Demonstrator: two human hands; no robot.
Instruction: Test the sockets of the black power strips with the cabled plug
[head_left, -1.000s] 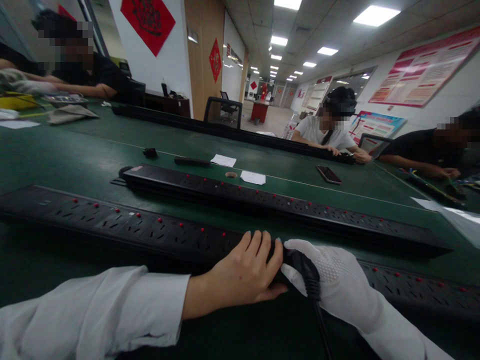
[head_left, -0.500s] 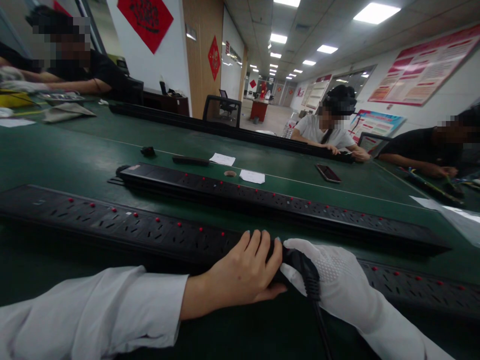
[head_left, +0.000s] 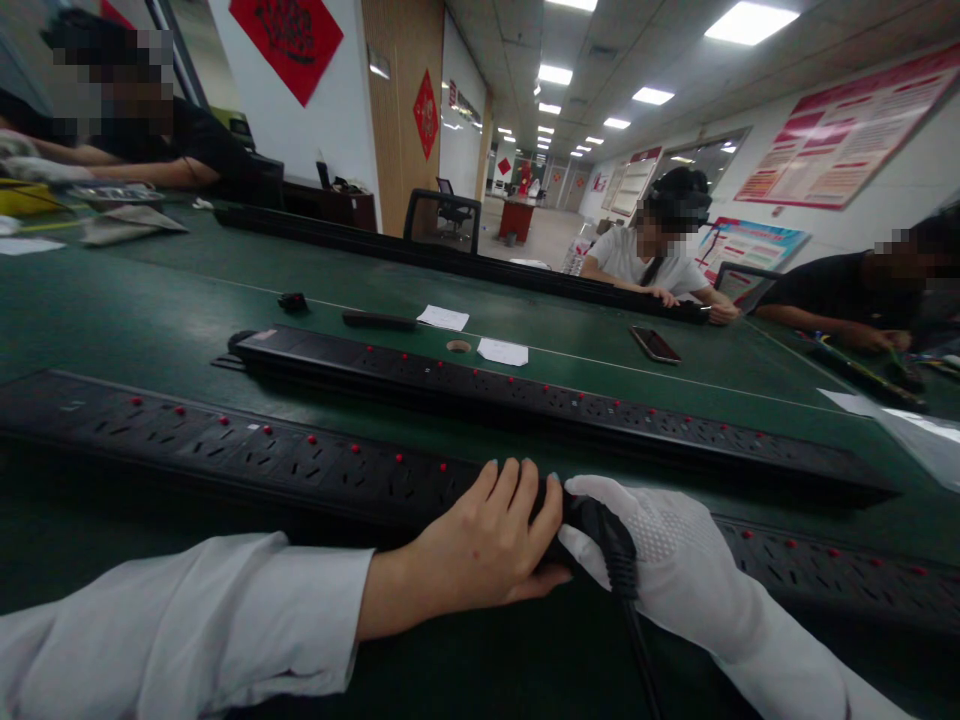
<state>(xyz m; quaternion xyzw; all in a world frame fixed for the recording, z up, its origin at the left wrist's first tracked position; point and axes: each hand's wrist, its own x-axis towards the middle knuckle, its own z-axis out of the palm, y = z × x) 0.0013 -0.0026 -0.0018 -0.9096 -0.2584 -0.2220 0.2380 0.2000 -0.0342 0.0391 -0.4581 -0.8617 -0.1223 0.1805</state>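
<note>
A long black power strip (head_left: pixel 300 460) with red indicator lights lies across the green table in front of me. My left hand (head_left: pixel 487 545), bare, is wrapped over the strip's middle, fingers on the far side and thumb on the near side. Right beside it, my right hand (head_left: pixel 667 550) in a white dotted glove is closed around a black power plug (head_left: pixel 611 540), which is down against the strip's socket face. The plug's cord hangs toward the lower edge of the view. How deep the plug sits in the socket is hidden by my fingers.
Behind lies a second power strip (head_left: pixel 525 400). Farther back are paper slips (head_left: pixel 502 351), a phone (head_left: pixel 655 345), a dark bar (head_left: pixel 379 320), a small black part (head_left: pixel 292 302) and a long black strip (head_left: pixel 450 262). Co-workers sit at the far side and at both ends.
Both hands keep their places on the strip and plug. The whole view has shifted very slightly; nothing else has visibly moved.
</note>
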